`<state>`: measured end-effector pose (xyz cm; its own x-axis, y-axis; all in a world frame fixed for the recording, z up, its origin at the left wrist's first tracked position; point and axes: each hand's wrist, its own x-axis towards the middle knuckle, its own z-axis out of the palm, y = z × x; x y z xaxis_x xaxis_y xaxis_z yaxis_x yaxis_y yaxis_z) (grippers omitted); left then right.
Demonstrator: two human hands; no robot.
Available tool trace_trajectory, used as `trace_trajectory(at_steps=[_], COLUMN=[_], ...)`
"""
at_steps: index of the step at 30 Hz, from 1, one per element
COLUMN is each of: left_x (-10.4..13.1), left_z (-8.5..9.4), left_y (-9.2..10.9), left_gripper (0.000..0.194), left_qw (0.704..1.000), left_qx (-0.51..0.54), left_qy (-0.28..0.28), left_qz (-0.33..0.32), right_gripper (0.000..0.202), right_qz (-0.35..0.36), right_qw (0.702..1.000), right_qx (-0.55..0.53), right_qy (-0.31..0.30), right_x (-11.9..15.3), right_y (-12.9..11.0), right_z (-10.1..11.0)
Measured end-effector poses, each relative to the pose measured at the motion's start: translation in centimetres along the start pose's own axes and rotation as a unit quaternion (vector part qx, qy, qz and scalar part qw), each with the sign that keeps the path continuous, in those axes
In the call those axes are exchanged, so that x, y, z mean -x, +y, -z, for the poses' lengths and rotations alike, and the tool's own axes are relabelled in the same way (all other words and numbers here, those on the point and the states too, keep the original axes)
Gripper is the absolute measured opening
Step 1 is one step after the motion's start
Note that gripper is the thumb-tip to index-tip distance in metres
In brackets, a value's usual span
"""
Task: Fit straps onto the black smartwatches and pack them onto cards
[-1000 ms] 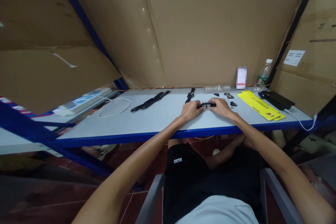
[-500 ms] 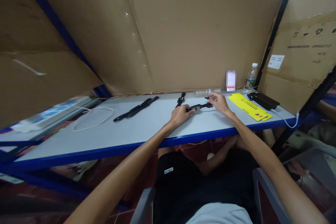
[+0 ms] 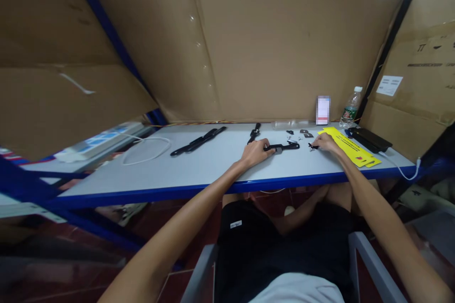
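My left hand [image 3: 256,152] is closed around one end of a long, narrow black part [image 3: 290,146] that lies low over the table, pointing right. My right hand [image 3: 326,142] rests at the table to the right of it, fingertips pinched on a small black piece [image 3: 313,146] with a shiny bit beneath. Between and behind the hands are another small black piece [image 3: 290,132], small dark square pads [image 3: 307,135] and tiny metallic bits [image 3: 300,138]. A short black jointed part [image 3: 254,131] lies just behind my left hand.
Long black strips [image 3: 199,141] lie to the left, near a white cable [image 3: 151,156]. A yellow printed card [image 3: 346,147], black case [image 3: 371,138], water bottle [image 3: 350,109] and propped phone [image 3: 323,111] stand or lie at right. Cardboard [image 3: 270,47] walls the back; a blue edge [image 3: 227,184] runs in front.
My right hand has moved right, away from the far end of the long black part, down to the small black piece. My left hand keeps its hold. The view has swung slightly left.
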<state>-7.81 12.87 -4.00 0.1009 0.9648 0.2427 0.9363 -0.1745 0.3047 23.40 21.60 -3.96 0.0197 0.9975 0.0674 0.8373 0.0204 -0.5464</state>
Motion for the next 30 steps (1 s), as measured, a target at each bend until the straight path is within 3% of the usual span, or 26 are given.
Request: trace_trajectory(at_steps=[4, 7, 10, 13, 17, 23, 27, 30], left_x=[0.1, 0.2, 0.2, 0.2, 0.0, -0.3, -0.2, 0.0], left_z=[-0.2, -0.4, -0.4, -0.4, -0.5, -0.9, -0.9, -0.8], left_y=[0.0, 0.0, -0.1, -0.2, -0.3, -0.7, -0.7, -0.6], left_gripper=[0.037, 0.036, 0.035, 0.032, 0.029, 0.031, 0.031, 0.031], left_qw=[1.000, 0.998, 0.997, 0.997, 0.997, 0.997, 0.996, 0.995], left_qx=[-0.004, 0.000, 0.010, 0.010, -0.012, -0.034, -0.047, -0.059], left_qy=[0.015, 0.020, 0.023, 0.017, -0.010, -0.018, -0.012, -0.009], left_qz=[-0.027, -0.051, -0.068, -0.074, -0.069, -0.066, -0.072, -0.078], right_gripper=[0.016, 0.022, 0.020, 0.016, 0.009, 0.008, 0.005, 0.007], right_qz=[-0.002, 0.047, 0.139, 0.220, 0.276, 0.289, 0.299, 0.308], right_qw=[0.996, 0.984, 0.962, 0.937, 0.926, 0.938, 0.941, 0.938], right_qx=[-0.084, -0.167, -0.235, -0.247, -0.206, -0.139, -0.124, -0.149], right_qy=[0.036, 0.046, -0.023, -0.116, -0.157, -0.127, -0.102, -0.065], right_x=[-0.1, 0.6, 1.5, 1.9, 1.1, 0.7, 1.7, 2.2], right_y=[0.7, 0.1, -2.2, -5.4, -8.8, -9.5, -9.7, -9.2], right_z=[0.4, 0.5, -0.5, -2.9, -6.5, -8.1, -7.8, -6.4])
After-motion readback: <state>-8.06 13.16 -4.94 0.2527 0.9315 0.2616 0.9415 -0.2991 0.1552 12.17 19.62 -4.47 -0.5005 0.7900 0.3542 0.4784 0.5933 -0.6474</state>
